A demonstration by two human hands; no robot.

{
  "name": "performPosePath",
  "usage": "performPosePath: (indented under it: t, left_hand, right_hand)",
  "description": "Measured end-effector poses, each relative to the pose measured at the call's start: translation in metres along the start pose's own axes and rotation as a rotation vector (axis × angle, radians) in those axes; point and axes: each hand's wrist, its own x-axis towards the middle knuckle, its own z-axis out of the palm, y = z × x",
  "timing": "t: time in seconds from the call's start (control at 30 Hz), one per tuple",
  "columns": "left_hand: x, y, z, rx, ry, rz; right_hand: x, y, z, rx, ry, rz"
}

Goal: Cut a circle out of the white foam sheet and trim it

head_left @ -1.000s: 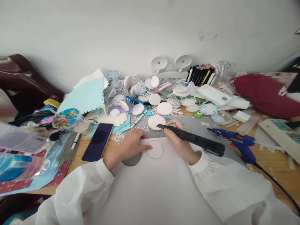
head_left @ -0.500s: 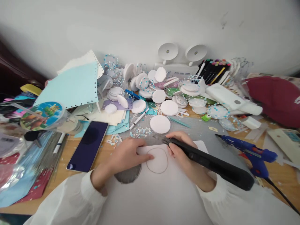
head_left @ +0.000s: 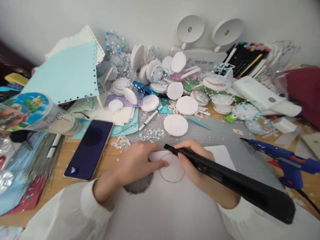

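A white foam sheet (head_left: 165,210) with a drawn circle (head_left: 172,168) lies in front of me. A round hole near its left side shows the grey mat. My left hand (head_left: 137,163) grips the sheet's far left edge, thumb flat on top and reaching into the circle, other fingers beyond the edge. Closed round a long black handheld cutter (head_left: 232,181) is my right hand (head_left: 197,163). The cutter slants, its tip pointing left at the sheet's far edge, close above the circle; whether it touches the foam I cannot tell. Beyond lies a white foam disc (head_left: 175,125).
Several white discs and beaded trimmings are heaped at the back near a twin-head lamp (head_left: 190,29). A phone (head_left: 88,150), blue paper (head_left: 65,73) and a lidded cup (head_left: 32,108) stand left. A blue glue gun (head_left: 282,156) with its cable lies right, on and beside the grey mat (head_left: 225,130).
The cutter's tip has moved left along the sheet's far edge, over the top of the circle. My left hand keeps its place on the sheet. The camera view has shifted closer.
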Motion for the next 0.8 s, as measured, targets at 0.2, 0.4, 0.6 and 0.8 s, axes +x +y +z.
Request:
performPosePath:
  t: [0.2, 0.4, 0.6, 0.8]
  left_hand:
    - [0.001, -0.001, 0.000, 0.014, 0.006, 0.000]
    - [0.002, -0.004, 0.003, 0.017, 0.027, 0.032]
    - [0.004, -0.003, 0.001, -0.018, 0.009, -0.019]
    - [0.004, -0.003, 0.001, -0.063, -0.004, -0.023]
  right_hand:
    - [0.000, 0.003, 0.006, -0.010, -0.020, -0.021]
    - [0.000, 0.006, 0.010, -0.009, -0.030, -0.019]
    - [0.002, 0.007, 0.011, -0.010, -0.051, 0.019]
    - [0.000, 0.006, 0.007, -0.018, -0.033, -0.052]
